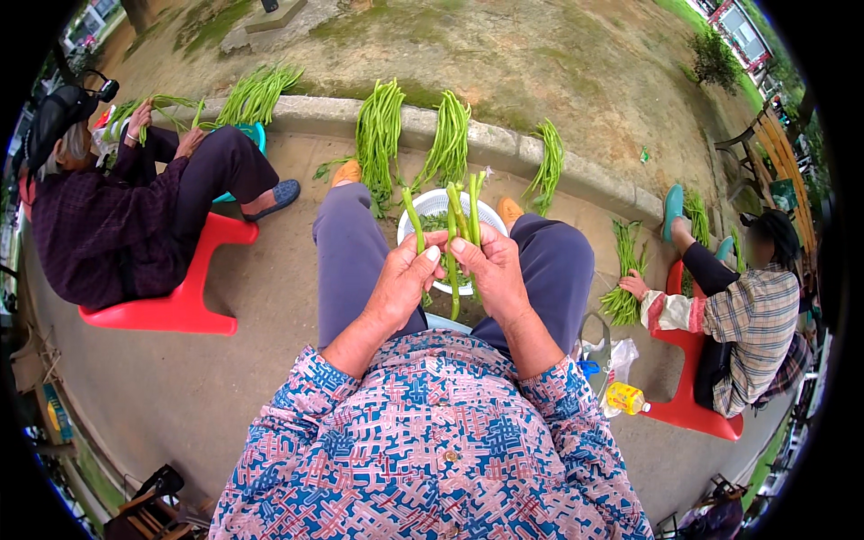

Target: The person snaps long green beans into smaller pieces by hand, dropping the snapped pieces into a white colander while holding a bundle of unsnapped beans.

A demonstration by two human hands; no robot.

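Green beans (457,236), left hand (402,281), right hand (493,270), white bowl (490,216)

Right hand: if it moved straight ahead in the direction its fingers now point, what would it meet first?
The right hand points toward the left hand, nearly touching over the green bean stalks both pinch. It would probably meet the left hand's fingertips first, though depth is unclear.

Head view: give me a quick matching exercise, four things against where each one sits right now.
Things:
1. long beans
2. white basket
3. yellow bottle
4. bean bundles

Places:
A. laid across the concrete curb
B. on the ground beside the right-side red stool
C. between the wearer's knees
D. pinched in the left hand and right hand

Pairs: 1-D, 2-C, 3-B, 4-A
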